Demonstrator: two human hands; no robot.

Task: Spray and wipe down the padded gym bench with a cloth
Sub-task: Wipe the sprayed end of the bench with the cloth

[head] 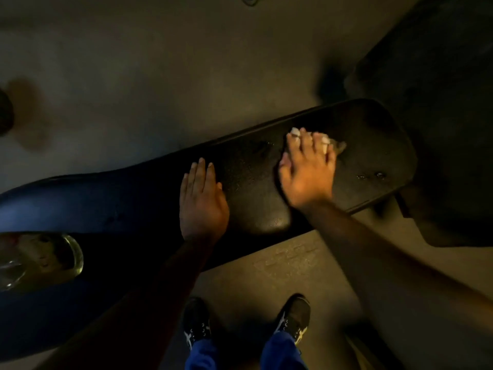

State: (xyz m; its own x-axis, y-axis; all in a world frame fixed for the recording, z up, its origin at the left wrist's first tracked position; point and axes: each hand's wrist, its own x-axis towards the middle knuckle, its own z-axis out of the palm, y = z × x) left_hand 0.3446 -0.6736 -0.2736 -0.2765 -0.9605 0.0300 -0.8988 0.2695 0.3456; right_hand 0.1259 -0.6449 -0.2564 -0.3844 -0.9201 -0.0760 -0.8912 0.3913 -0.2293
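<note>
The black padded bench (373, 134) runs from lower left to upper right across the dim scene. My right hand (306, 174) presses a small pale cloth (326, 141) flat onto the pad near its right end; the cloth shows only past my fingertips. My left hand (202, 204) lies flat on the middle of the pad, fingers together, holding nothing. A few wet drops (373, 175) shine on the pad to the right of the cloth. A clear bottle with yellowish liquid (40, 259) stands on the bench at the far left, partly cut off.
The floor (160, 76) is a grey-brown mat all around. A dark bulky shape (440, 102), perhaps another machine, fills the right side. My two feet in dark shoes (293, 319) stand close to the bench's near edge.
</note>
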